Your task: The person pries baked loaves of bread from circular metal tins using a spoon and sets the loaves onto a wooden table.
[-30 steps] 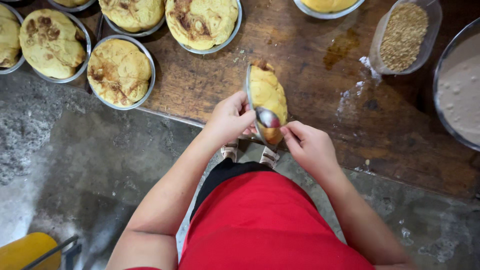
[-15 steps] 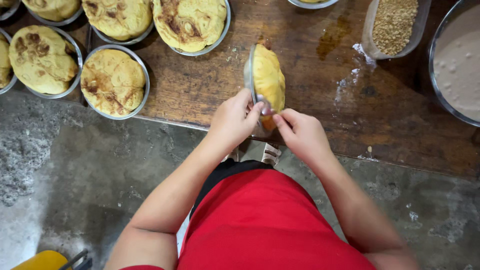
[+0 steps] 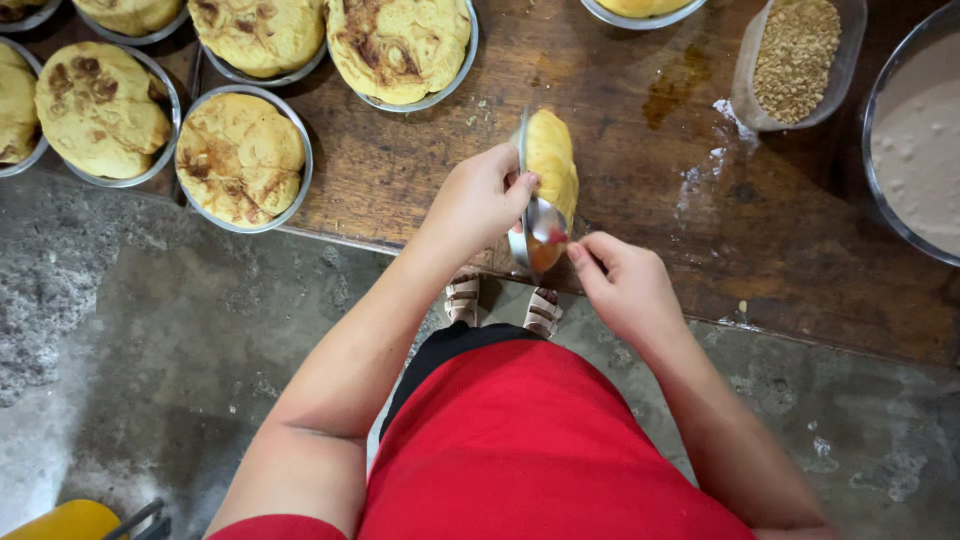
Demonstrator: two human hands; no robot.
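My left hand [image 3: 478,200] grips a small metal dish [image 3: 521,170] tilted steeply on edge over the wooden table [image 3: 640,230]. A yellow baked cake [image 3: 552,160] sits in the dish, standing nearly upright. My right hand [image 3: 625,285] holds a metal spoon [image 3: 545,228] whose bowl rests at the lower end of the dish, with some orange-brown liquid there.
Several round metal dishes with browned yellow cakes [image 3: 240,158] line the table's left and back. A clear tub of brown crumbs [image 3: 795,60] and a large bowl of pale batter [image 3: 915,135] stand at the right. A yellow object [image 3: 60,520] is on the concrete floor at lower left.
The view has shifted slightly, so the dish and both hands sit a little higher and more central. The dish stays tilted and the spoon stays at its lower end.
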